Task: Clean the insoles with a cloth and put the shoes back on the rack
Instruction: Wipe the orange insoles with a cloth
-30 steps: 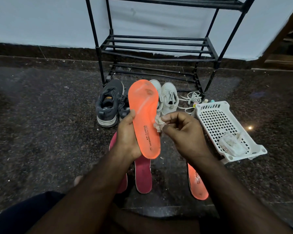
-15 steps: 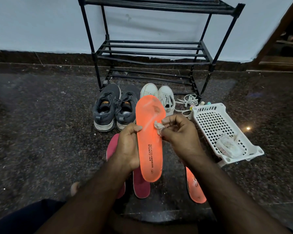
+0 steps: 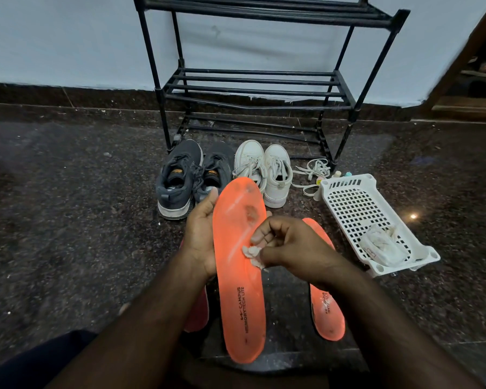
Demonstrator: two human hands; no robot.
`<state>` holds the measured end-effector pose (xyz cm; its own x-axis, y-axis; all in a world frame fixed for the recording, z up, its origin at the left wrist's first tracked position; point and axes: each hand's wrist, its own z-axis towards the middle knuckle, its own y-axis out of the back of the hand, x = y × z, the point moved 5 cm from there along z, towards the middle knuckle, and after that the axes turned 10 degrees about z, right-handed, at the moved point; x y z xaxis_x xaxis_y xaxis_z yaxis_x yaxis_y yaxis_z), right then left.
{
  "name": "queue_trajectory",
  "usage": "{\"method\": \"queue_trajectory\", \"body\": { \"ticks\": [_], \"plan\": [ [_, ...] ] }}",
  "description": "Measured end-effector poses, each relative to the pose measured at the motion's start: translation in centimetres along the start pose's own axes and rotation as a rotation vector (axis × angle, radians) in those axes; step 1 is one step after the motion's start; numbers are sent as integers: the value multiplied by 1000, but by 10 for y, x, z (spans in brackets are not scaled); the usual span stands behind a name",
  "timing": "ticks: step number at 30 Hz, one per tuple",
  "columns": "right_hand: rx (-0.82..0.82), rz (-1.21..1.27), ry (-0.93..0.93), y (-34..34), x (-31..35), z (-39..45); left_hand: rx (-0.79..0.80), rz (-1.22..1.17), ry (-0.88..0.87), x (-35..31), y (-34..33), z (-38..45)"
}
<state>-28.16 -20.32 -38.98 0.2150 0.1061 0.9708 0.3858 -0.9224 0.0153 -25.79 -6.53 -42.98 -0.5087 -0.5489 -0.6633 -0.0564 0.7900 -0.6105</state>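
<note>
Orange insole [image 3: 240,276] held lengthwise, toe toward rack [image 3: 264,88]

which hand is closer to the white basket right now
The right hand. It pinches the cloth against the held insole, just left of the basket; the left hand grips the insole's far edge, farther away.

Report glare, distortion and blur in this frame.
Head view: one small bright glare spot on the dark speckled stone floor; wide-angle bending tilts the black metal shoe rack posts; the orange foam insole is sharp, print readable; dim edges.
</note>
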Motion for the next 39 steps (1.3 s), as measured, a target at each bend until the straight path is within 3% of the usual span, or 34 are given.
{"method": "queue_trajectory", "body": {
  "ticks": [7, 11, 14, 25, 30, 35, 39],
  "plan": [
    [-10, -45, 7, 13, 12, -3, 51, -13, 15, 4, -7, -2],
    [-306, 24, 187, 42, 25, 0, 67, -58, 42, 13, -8, -2],
    [-488, -207, 341, 55, 29, 4, 105, -51, 49, 23, -13, -1],
    [-349, -861, 626, 0, 23, 13, 115, -82, 98, 37, -31, -4],
    [-564, -770, 635, 27, 33, 11, 97, -89, 91, 36, -34, -7],
    [-415, -747, 654, 9, 32, 6, 134, -129, 85, 35, -40, -9],
    [-491, -794, 675, 18, 33, 13, 109, -79, 81, 36, -35, -5]
  ]
}}
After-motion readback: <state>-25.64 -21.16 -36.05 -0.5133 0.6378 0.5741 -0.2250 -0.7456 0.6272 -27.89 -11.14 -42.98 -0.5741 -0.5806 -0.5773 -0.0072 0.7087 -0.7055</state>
